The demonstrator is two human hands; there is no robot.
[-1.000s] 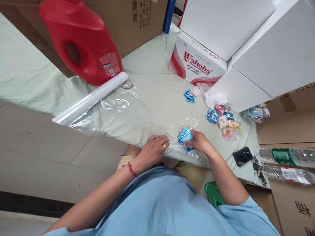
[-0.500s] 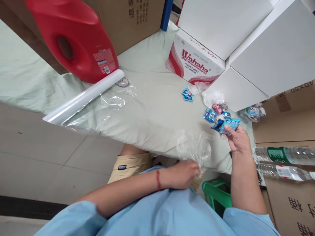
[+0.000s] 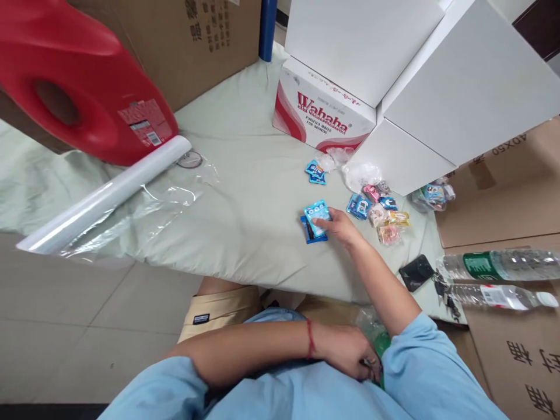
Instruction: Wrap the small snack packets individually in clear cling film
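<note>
My right hand (image 3: 343,226) pinches a light-blue packet (image 3: 318,213) above the cloth-covered table. A darker blue packet (image 3: 311,232) lies under it, partly covered. Low by my lap, my left hand (image 3: 350,353) is closed on a clear plastic bag (image 3: 370,321), whose film shows above the fingers. On the table, two small blue packets (image 3: 315,172) lie beside crumpled clear plastic (image 3: 362,174). To the right of my right hand sits a cluster of small wrapped items, among them blue packets (image 3: 359,206), a pink one (image 3: 371,192) and a yellow one (image 3: 398,218).
A red jug (image 3: 100,111) and a roll of clear film (image 3: 109,192) lie at left. White boxes and a Wahaha carton (image 3: 324,111) stand behind. At right are a black pouch with keys (image 3: 416,272), two plastic bottles (image 3: 503,296) and cardboard boxes (image 3: 516,361). A green stool (image 3: 382,344) shows below.
My right hand has moved left with the blue packets, away from the cluster. My left hand has dropped from the table edge toward the stool with the plastic bag.
</note>
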